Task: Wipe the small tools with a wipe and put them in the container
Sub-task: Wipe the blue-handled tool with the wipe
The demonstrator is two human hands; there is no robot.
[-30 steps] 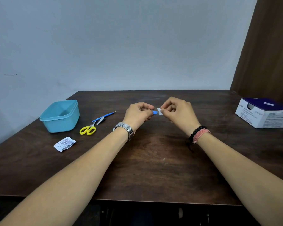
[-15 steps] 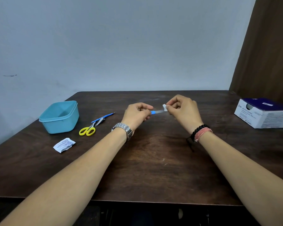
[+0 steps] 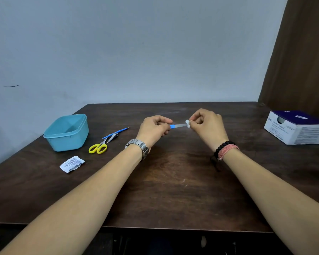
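A person's 2 bare hands work above the middle of a dark wooden desk (image 3: 164,199). The left hand (image 3: 153,129), a metal watch (image 3: 139,146) on its wrist, curls its fingers around the blue handle of a small tool (image 3: 177,125), holding it level with its thin metal end pointing right. The right hand (image 3: 206,126), wearing a black bead bracelet and a pink band (image 3: 226,150), pinches a small white wipe (image 3: 187,123) around the tool's metal tip, fingers tightly closed on it. At the desk's left side sits an open teal container (image 3: 66,133). Just right of it lie yellow-handled scissors (image 3: 98,148), a metal nail clipper (image 3: 112,137) and a slim blue tool (image 3: 116,132), the 3 close together, apparently touching. A torn white wipe packet (image 3: 71,164) lies nearer the desk's front edge, apart from the container. At the far right edge stands a white-and-purple box (image 3: 296,128) with printed text too small to read. A pale wall and a brown curtain stand behind the desk.
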